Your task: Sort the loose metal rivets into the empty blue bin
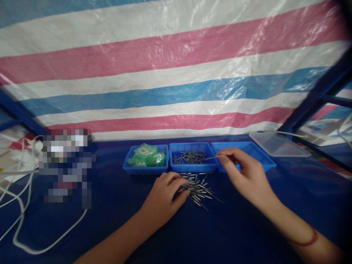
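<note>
A loose heap of thin metal pins [199, 187] lies on the dark blue table cover. My left hand [165, 196] rests on the heap's left side, fingers curled over some pins. My right hand [242, 172] is raised over the trays and pinches one metal pin [210, 158] that points left above the middle blue tray [192, 167], which holds more pins. The left blue tray [129, 167] holds green plastic parts [147, 154]. The right blue tray [264, 157] sits partly behind my right hand.
A clear plastic lid [277, 144] lies at the back right. White cables [24, 216] loop across the left of the table near a blurred-out patch. A striped tarp [176, 73] hangs behind. A blue frame bar [316, 91] slants at the right.
</note>
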`<state>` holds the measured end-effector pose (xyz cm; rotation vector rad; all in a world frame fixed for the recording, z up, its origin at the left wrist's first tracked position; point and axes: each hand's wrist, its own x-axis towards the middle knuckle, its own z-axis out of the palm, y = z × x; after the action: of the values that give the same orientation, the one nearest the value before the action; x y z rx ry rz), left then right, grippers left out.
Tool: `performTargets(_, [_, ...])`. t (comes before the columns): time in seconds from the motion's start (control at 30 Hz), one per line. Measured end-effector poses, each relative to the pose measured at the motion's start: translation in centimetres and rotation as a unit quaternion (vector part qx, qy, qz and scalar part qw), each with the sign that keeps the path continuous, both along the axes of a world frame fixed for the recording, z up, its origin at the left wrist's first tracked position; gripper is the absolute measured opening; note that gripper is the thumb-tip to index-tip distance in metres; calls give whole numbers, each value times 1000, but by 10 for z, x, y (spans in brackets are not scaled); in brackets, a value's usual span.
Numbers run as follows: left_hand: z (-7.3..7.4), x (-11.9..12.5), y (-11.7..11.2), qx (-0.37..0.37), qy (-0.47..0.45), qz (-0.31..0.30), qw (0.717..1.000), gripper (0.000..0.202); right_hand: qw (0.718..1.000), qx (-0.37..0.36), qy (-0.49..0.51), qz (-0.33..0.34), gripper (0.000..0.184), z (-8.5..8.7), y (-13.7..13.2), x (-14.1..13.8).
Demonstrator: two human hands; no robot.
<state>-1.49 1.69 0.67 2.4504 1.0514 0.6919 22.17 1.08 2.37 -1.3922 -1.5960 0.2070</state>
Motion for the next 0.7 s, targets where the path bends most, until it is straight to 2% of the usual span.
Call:
performTargets(0.07, [-2, -1, 1, 25, 55, 4, 998, 23, 996, -7, -36, -82, 16, 1, 10, 25])
performTargets(0.2, [-6, -2, 3, 42, 107, 7, 993, 18, 961, -41, -237, -139, 14, -8, 28, 61])
performTargets(0.27, [-6, -2, 3, 48, 121, 9, 991, 16, 941, -23, -295, -161, 18, -13, 32, 65])
performTargets(0.33, [-6, -1, 4, 55, 134, 11, 989, 15, 940, 6, -301, -162, 20, -14, 31, 58])
performTargets(0.4, [-5, 0, 5, 63, 147, 10, 987, 15, 950, 34, -283, -127, 19, -11, 25, 43])
performTargets(0.53, [-6, 0, 7, 73, 159, -13, 984, 14, 965, 64, -253, -13, 15, -4, 8, 7])
performTargets(0.7, [-9, 0, 7, 82, 155, -18, 984, 20, 953, 39, -269, 136, 12, -11, -4, -21])
